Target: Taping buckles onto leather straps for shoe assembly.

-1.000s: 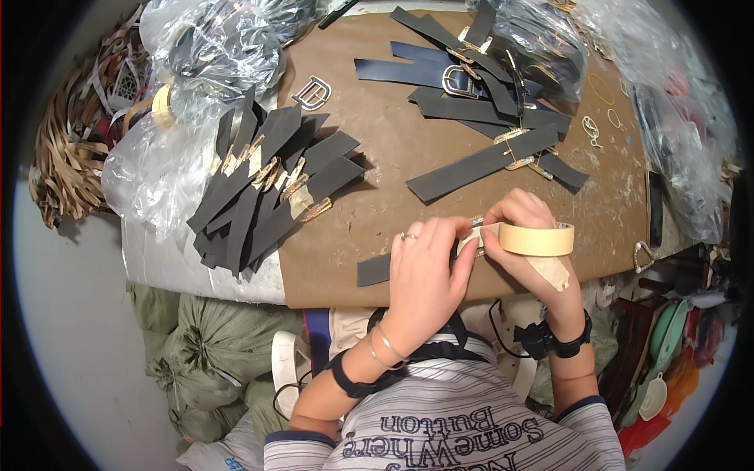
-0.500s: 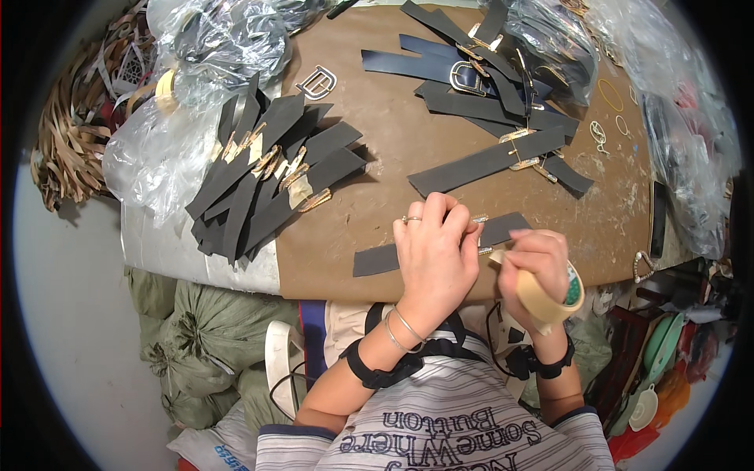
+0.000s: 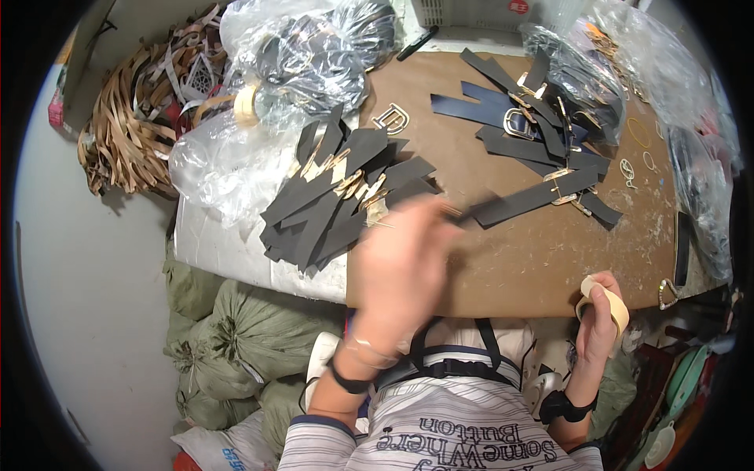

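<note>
My left hand (image 3: pixel 408 255), smeared by motion, is over the table just right of a pile of black straps (image 3: pixel 314 212). A black strap (image 3: pixel 485 207) with a gold-coloured buckle piece sticks out from its fingers, blurred and partly hidden by the hand. The straps in the pile carry gold-toned metal pieces and bits of pale tape. By the table's front edge at the right, my right hand (image 3: pixel 601 322) is closed round a roll of cream masking tape (image 3: pixel 614 308), its thumb against the roll.
More black straps (image 3: pixel 530 196) and a dark blue strap with a buckle (image 3: pixel 517 122) lie at the back right. A loose D-shaped buckle (image 3: pixel 390 118) sits behind the pile. Plastic bags (image 3: pixel 306 63) and tan straps (image 3: pixel 129 118) crowd the left; a dark flat object (image 3: pixel 682 247) lies at the right edge.
My left hand has lifted the black strap off the table front and swung it left toward the pile. My right hand has moved away to the right with the tape roll. The view has shifted.
</note>
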`<state>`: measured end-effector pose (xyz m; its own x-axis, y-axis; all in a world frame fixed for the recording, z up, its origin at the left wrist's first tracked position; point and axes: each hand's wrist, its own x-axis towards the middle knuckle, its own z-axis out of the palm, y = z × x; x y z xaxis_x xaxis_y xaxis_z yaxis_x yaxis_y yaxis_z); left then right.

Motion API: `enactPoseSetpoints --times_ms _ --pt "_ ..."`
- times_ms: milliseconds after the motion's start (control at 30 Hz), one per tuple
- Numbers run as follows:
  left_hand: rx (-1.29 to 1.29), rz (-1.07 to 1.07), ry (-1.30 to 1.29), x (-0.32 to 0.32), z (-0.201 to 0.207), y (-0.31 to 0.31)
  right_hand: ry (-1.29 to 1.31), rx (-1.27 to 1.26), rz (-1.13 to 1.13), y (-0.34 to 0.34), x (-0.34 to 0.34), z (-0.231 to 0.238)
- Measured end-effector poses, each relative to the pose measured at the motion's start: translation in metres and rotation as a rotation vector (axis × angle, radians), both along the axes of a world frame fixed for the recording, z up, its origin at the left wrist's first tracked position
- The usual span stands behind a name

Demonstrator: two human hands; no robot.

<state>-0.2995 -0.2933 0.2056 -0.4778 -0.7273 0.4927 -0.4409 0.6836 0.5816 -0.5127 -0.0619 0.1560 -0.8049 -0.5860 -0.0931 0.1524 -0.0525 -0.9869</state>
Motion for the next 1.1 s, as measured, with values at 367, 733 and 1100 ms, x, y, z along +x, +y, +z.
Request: enactPoseSetpoints --times_ms 367,733,1100 --pt "-0.017 -0.27 -0.106 -0.076 -0.007 -0.024 -0.126 0.094 0.329 -0.021 0.023 0.02" --pt "0.121 -0.551 -0.306 -0.076 -0.017 0.016 -0.024 0.149 0.16 0.01 0.007 0.04" --pt "0.01 -0.495 -0.197 -0.009 -0.047 0.08 0.374 0.377 0.393 -0.058 0.02 0.036"
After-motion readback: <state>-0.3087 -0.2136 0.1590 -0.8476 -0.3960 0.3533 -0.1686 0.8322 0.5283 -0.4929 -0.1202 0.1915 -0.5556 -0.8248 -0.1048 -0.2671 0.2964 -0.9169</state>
